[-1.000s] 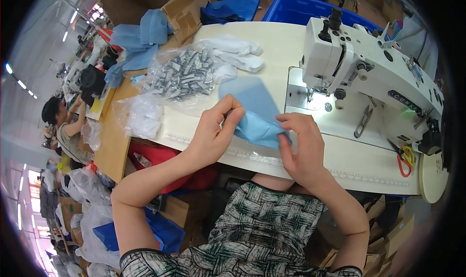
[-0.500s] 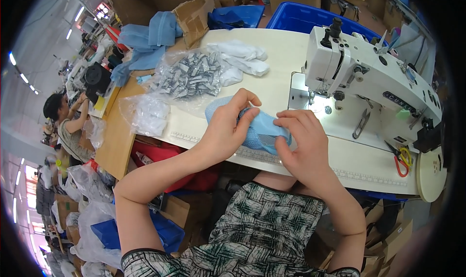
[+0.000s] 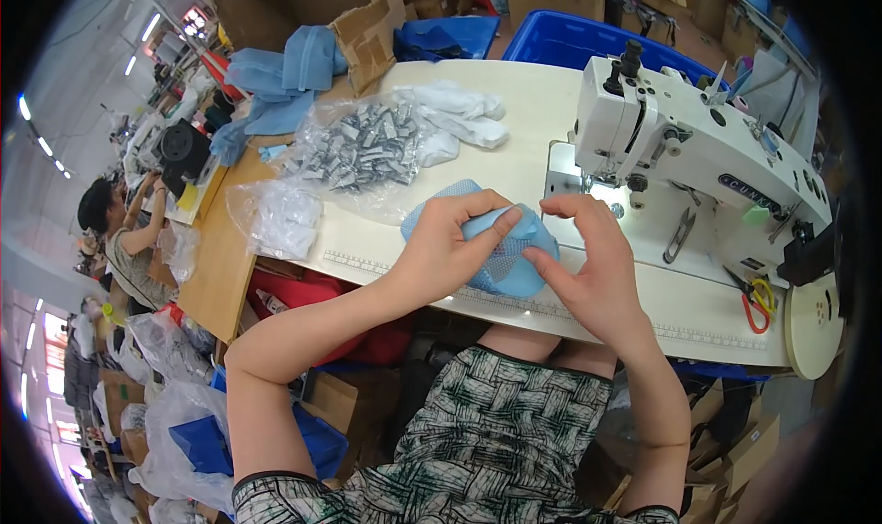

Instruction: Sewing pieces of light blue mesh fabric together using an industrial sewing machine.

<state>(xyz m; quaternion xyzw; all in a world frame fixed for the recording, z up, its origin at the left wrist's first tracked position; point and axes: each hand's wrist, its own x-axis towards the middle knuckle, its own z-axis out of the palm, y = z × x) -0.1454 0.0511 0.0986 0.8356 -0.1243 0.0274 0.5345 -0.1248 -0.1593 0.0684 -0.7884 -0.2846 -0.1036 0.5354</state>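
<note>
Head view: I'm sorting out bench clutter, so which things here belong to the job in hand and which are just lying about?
Belonging to the job:
blue mesh fabric, pinched by the left hand, touched by the right hand
probably the sewing machine

Seemingly lying about:
bagged grey pieces
white bundle
metal snips
scissors

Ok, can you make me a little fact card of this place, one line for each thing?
Left hand: pinching light blue fabric
Right hand: open, thumb at the fabric's edge
Machine: white sewing machine, right of the fabric
Cutting tool: scissors with red and yellow handles
Bagged: small grey pieces
Background: another person, far left
</note>
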